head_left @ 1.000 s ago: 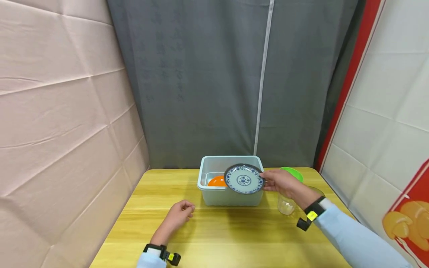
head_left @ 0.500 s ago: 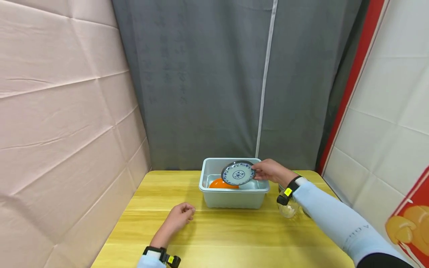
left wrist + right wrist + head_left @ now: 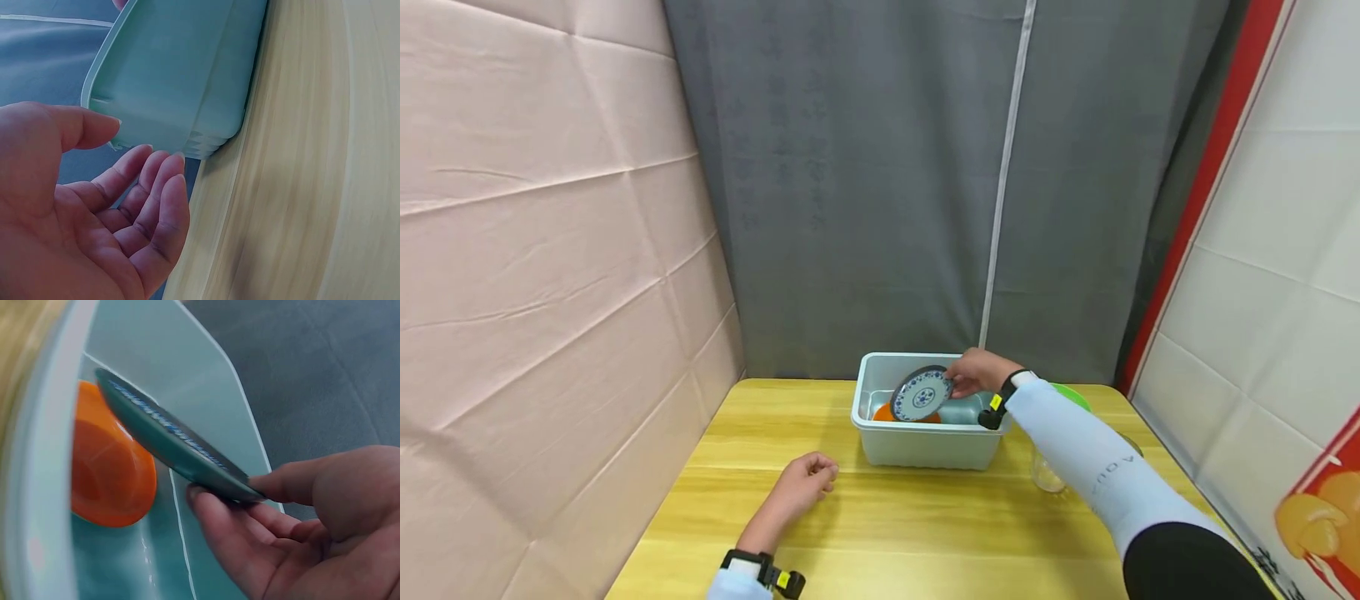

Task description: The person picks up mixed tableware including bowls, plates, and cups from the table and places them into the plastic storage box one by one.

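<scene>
My right hand (image 3: 977,372) pinches the rim of a small blue-and-white patterned plate (image 3: 922,393) with a dark edge. Tilted, the plate hangs inside the pale blue plastic bin (image 3: 925,448). Below it in the bin lies an orange dish (image 3: 112,465), partly covered by the plate in the head view. In the right wrist view the thumb is on the patterned face and the fingers are under the plate (image 3: 169,440). My left hand (image 3: 805,483) holds nothing, its fingers loosely curled, near the front left of the bin; the left wrist view shows its palm (image 3: 81,231) beside the bin's outer wall (image 3: 162,75).
Right of the bin stands a clear container (image 3: 1047,473), mostly hidden by the right sleeve, with something bright green (image 3: 1073,395) behind it. The wooden table (image 3: 880,525) is bounded by a grey curtain (image 3: 865,208) at the back and pale cloth walls at both sides.
The right hand has carried the plate left and down, from over the bin's front right rim to inside the bin, tilting it more steeply. The left hand has stayed in place.
</scene>
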{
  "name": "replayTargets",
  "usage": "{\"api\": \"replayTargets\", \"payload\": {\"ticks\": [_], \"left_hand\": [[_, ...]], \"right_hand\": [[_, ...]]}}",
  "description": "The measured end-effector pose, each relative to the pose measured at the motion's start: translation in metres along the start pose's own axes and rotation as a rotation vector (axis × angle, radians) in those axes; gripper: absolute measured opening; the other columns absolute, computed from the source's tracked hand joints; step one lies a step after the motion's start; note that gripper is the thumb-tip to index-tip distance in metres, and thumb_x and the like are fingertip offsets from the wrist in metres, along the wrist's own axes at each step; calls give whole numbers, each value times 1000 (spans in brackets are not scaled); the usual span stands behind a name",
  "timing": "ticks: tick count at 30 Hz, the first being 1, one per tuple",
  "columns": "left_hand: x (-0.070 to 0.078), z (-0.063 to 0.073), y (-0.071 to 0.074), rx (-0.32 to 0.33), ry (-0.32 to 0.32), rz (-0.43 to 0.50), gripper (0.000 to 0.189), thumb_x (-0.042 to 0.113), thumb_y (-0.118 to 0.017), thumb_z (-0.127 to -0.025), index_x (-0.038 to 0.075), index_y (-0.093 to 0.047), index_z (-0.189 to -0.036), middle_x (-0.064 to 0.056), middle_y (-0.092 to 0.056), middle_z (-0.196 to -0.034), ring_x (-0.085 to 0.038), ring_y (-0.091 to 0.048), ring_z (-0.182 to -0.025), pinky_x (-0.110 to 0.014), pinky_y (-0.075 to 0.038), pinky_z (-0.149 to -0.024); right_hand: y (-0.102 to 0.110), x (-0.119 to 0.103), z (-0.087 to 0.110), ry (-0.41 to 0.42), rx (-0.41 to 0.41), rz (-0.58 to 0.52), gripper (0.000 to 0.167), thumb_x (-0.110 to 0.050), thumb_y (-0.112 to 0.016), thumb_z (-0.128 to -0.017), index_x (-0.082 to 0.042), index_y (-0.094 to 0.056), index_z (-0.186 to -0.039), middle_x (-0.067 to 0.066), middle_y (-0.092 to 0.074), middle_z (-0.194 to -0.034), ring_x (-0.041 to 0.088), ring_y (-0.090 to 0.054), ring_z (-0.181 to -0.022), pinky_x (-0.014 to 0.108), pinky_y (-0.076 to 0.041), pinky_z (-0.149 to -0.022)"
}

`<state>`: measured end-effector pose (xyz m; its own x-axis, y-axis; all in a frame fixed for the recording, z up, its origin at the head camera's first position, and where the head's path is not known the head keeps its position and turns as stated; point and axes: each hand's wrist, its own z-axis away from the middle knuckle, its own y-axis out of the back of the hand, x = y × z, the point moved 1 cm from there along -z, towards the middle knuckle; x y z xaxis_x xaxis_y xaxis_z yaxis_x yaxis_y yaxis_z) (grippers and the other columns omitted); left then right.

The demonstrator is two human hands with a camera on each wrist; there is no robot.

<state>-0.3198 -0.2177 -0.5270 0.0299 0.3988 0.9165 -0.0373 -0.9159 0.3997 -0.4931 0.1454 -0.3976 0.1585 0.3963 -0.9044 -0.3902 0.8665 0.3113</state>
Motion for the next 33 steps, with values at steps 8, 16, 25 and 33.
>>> {"api": "replayTargets", "payload": {"ticks": [8,16,25,33], "left_hand": [[3,4,-2,0,-23,17,27,21,-66,-111,-3,-71,-123,-11,-71,-110,-21,-69,-96,-40,-63,-83],[3,1,-2,-1,-7,7,29,23,-63,-113,-2,-70,-126,-9,-70,-111,-21,-70,-98,-40,-63,-85],[0,1,1,-3,-10,10,30,23,-63,-113,-3,-70,-127,-11,-71,-114,-22,-71,-99,-41,-63,-86],[-3,2,0,-10,-11,17,30,22,-64,-113,-4,-70,-126,-14,-71,-116,-21,-70,-98,-40,-63,-84]], "right_hand": [[-1,3,-13,-102,-53,35,32,-2,-62,-109,18,-62,-133,23,-74,-110,22,-77,-80,39,-65,-94],[-2,14,-28,-206,-150,48,20,-3,-54,-112,13,-63,-120,20,-73,-105,20,-75,-80,31,-65,-91],[-10,23,-33,-244,-177,84,29,-3,-52,-114,18,-59,-132,26,-72,-120,21,-75,-80,34,-64,-95],[-13,32,-41,-229,-162,98,14,-2,-52,-109,6,-58,-100,11,-59,-89,27,-75,-81,47,-59,-107]]}}
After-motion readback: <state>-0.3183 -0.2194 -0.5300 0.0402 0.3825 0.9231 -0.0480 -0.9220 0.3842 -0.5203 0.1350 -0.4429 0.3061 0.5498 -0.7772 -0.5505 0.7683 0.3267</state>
